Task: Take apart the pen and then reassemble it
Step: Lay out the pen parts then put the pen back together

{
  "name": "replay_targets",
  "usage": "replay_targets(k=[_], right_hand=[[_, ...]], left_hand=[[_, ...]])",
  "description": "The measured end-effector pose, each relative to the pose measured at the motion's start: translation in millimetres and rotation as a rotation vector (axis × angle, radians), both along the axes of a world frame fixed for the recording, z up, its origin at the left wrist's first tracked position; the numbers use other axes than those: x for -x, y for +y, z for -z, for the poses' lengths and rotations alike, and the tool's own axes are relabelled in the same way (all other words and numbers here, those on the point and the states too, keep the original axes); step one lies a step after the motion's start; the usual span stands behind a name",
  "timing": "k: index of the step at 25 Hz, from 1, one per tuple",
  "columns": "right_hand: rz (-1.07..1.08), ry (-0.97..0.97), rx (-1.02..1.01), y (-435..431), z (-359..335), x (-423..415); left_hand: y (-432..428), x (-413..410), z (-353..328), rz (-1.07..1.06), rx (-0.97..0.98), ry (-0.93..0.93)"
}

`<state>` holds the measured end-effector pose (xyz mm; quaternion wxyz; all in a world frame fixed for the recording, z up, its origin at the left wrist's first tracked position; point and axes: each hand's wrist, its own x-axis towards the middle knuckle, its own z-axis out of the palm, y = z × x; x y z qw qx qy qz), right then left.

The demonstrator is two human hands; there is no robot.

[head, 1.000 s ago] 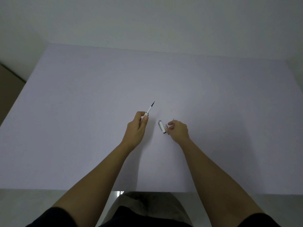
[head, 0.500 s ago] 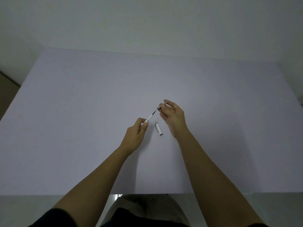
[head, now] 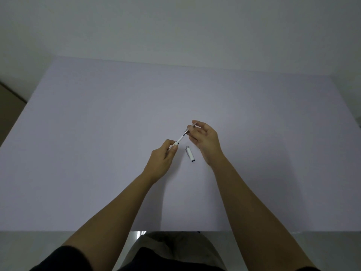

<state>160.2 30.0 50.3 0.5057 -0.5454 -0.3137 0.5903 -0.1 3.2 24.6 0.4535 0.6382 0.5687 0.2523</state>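
My left hand [head: 162, 161] pinches the lower end of a white pen body [head: 180, 140], which points up and to the right above the table. My right hand [head: 205, 138] holds a small grey tip piece [head: 189, 129] between thumb and fingers, set over the pen's front end. A white pen part with silver ends [head: 190, 153] lies loose on the table between my two hands, touched by neither.
The pale lilac table [head: 97, 143] spreads wide on all sides and ends at a white wall behind. Its front edge runs just above my lap. A brown strip of floor or furniture [head: 9, 110] shows at far left.
My right hand left the loose part on the table, rose with a small piece and brought it onto the pen's front end. My left hand stayed put with the pen.
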Motion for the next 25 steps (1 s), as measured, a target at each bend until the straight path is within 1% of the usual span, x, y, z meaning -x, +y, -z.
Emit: replay_targets(k=[2, 5, 8, 13, 16, 21, 25], right_hand=[[-0.028, -0.048, 0.002, -3, 3, 0], [-0.027, -0.056, 0.022, -6, 7, -1], [-0.104, -0.09, 0.02, -11, 10, 1], [-0.121, -0.035, 0.011, -15, 9, 7], [-0.134, -0.126, -0.009, -16, 9, 6], [-0.083, -0.235, 0.053, -17, 14, 9], [-0.097, -0.071, 0.031, -17, 12, 10]], left_hand=[[1, 1, 1, -0.004, -0.005, -0.001], [2, 2, 0, -0.01, -0.018, 0.003], [2, 0, -2, 0.002, -0.035, 0.001], [3, 1, -7, -0.007, -0.031, 0.016], [1, 3, -10, -0.016, -0.015, 0.031], [0, 5, -12, 0.018, -0.018, 0.053], [1, 5, -13, 0.003, -0.012, 0.055]])
